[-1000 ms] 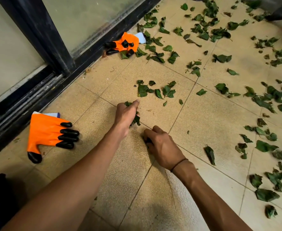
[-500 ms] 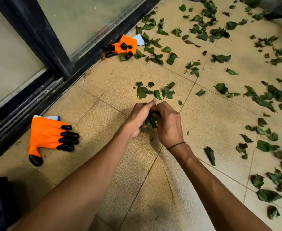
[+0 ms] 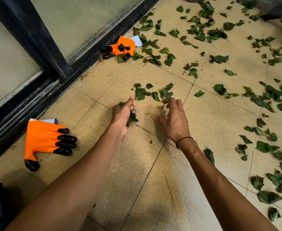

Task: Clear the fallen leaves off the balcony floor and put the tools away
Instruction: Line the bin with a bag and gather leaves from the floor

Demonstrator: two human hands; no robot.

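Green fallen leaves lie scattered over the beige tiled balcony floor (image 3: 153,180), thickest at the right and far end. My left hand (image 3: 122,114) is closed around a bunch of leaves (image 3: 132,118), thumb stretched forward. My right hand (image 3: 173,119) hovers beside it with fingers spread and curled, holding nothing, its fingertips close to a small cluster of leaves (image 3: 153,93). An orange garden glove with black claw tips (image 3: 45,140) lies flat at the left. A second orange glove (image 3: 122,47) lies crumpled by the door track.
A black-framed sliding glass door and its floor track (image 3: 41,97) run along the left side. A lone leaf (image 3: 209,155) lies just right of my right forearm. A dark object sits at the far right corner, mostly cut off.
My hands were pressed together over the leaves half a second ago. They have parted: the left keeps the bunch, the right has opened and shifted right and forward.
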